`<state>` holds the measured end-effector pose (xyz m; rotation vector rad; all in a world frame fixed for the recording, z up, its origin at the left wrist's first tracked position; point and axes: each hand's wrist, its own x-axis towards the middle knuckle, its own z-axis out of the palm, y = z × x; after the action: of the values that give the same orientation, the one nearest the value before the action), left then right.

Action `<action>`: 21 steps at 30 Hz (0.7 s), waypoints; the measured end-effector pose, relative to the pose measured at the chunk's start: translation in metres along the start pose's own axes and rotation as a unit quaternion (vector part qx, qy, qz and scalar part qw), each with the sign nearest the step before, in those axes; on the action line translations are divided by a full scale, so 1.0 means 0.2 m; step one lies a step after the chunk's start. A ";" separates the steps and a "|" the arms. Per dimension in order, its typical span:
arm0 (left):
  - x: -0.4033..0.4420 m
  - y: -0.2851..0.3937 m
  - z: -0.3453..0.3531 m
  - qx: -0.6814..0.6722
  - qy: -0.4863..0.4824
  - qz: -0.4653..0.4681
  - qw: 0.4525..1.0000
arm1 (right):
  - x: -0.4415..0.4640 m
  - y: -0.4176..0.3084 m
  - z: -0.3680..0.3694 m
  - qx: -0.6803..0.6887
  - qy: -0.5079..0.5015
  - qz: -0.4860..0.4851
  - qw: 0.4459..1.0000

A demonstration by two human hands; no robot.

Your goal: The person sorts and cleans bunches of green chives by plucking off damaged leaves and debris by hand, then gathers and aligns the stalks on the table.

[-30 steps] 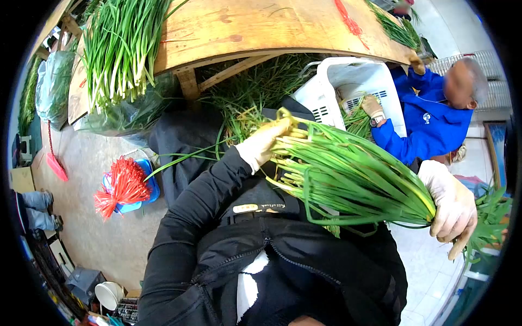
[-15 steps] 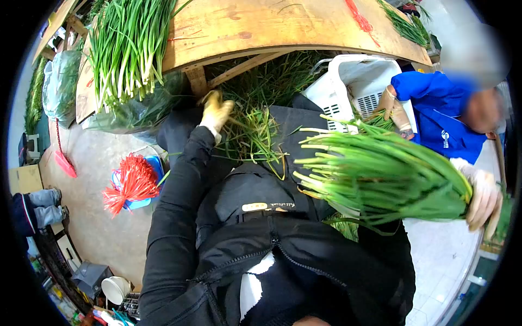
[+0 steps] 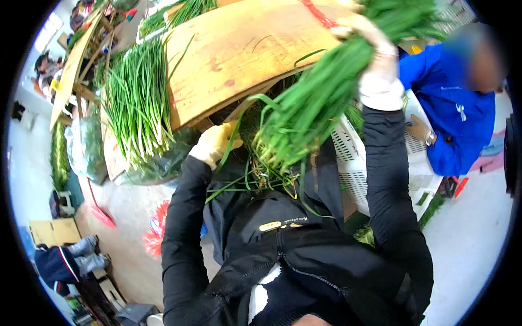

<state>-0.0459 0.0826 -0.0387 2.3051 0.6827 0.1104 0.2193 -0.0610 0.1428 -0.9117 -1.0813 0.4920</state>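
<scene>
My right hand (image 3: 379, 61), in a pale glove, grips a thick bunch of garlic chives (image 3: 318, 103). The bunch slants across the table edge, its pale stem ends low over my lap and its leaf tips blurred at the upper right. My left hand (image 3: 213, 143), in a yellowish glove, is closed beside the stem ends with its fingers curled; a long leaf hangs next to it, and what the fingers hold is hidden. Loose leaves and trimmings (image 3: 272, 182) lie on my dark apron (image 3: 234, 204) beneath both hands.
A wooden table (image 3: 217, 70) carries a pile of chives (image 3: 138, 100) and red ties (image 3: 319, 13). At right, a person in blue (image 3: 457, 108) reaches over a white perforated crate (image 3: 353, 163). Stuffed plastic bags (image 3: 87, 144) and red strands (image 3: 156, 228) are at left.
My right hand has swung the bunch from the far right up over the table edge, stem ends now lower left. My view has shifted; my left hand stays near the trimmings.
</scene>
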 end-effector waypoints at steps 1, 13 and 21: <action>-0.03 0.19 -0.13 -0.036 -0.080 -0.161 0.983 | 0.01 0.04 0.02 -0.172 -0.065 -0.074 0.980; 0.04 0.43 -0.20 -0.305 0.241 0.174 0.905 | 0.06 0.19 0.60 -0.351 -0.182 -0.097 0.913; -0.05 0.59 -0.36 -0.523 0.349 0.098 0.771 | 0.05 0.09 0.55 -0.336 -0.280 -0.254 0.863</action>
<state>-0.0211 0.0518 0.0944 1.1645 0.5005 1.1797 0.1252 -0.0016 0.1524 -1.0455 -2.0378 -0.1064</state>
